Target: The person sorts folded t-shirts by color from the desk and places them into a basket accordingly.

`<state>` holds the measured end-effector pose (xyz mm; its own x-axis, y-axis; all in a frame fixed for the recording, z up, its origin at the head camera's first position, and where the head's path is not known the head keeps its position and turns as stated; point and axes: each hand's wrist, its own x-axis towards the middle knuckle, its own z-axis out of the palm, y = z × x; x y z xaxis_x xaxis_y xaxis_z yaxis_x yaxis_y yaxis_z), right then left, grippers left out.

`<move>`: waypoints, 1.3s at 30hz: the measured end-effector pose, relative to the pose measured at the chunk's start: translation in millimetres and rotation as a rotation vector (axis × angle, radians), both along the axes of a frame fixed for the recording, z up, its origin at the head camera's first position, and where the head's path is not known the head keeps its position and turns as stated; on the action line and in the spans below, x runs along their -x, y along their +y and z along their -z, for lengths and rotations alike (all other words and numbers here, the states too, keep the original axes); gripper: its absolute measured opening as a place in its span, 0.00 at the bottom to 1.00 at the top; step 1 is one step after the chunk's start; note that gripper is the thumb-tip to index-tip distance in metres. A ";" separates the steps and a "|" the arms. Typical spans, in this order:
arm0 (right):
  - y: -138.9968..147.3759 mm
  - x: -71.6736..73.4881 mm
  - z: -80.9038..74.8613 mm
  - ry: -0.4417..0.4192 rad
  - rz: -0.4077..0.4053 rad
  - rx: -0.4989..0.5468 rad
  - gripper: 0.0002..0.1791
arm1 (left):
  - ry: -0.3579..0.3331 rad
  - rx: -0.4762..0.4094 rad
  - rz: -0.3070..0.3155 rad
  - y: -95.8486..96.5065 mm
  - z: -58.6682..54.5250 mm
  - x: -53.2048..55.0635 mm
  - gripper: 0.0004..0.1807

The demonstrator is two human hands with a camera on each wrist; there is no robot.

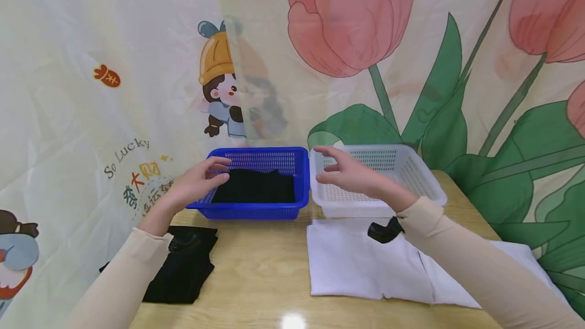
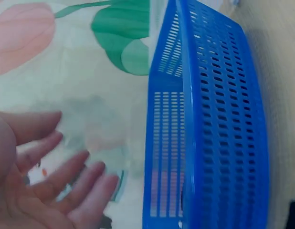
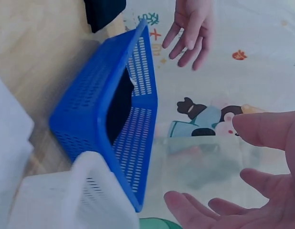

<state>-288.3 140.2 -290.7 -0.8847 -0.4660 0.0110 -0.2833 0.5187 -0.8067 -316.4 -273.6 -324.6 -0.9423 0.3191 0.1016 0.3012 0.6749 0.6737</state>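
Black cloth (image 1: 256, 187) lay in the blue plastic basket (image 1: 256, 212), apparently done; more black fabric (image 1: 183, 278) and folded white cloth (image 1: 356, 265) on the wooden worktop (image 1: 260, 263) seemed left. The left hand (image 1: 201, 182) and right hand (image 1: 352, 171) held nothing, fingers apart.

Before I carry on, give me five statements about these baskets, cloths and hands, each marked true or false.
1. Black cloth lies inside the blue basket. True.
2. White cloth lies on the table, on the near side of the white basket. True.
3. The white basket stands left of the blue basket. False: it stands to the right.
4. Neither the left hand nor the right hand holds cloth. True.
5. The right hand presses on the white cloth. False: it is raised off it.
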 end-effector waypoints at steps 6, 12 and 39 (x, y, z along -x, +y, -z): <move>18.7 -26.2 20.0 -0.011 0.046 0.063 0.41 | -0.003 -0.074 -0.018 -42.0 3.2 -26.2 0.32; 12.9 -46.3 53.7 -0.106 0.065 0.151 0.38 | -0.003 -0.078 -0.041 -86.7 12.0 -53.4 0.32; -99.9 -66.9 145.3 -0.479 -0.039 0.524 0.44 | -0.193 0.148 -0.137 -215.6 118.5 -72.7 0.51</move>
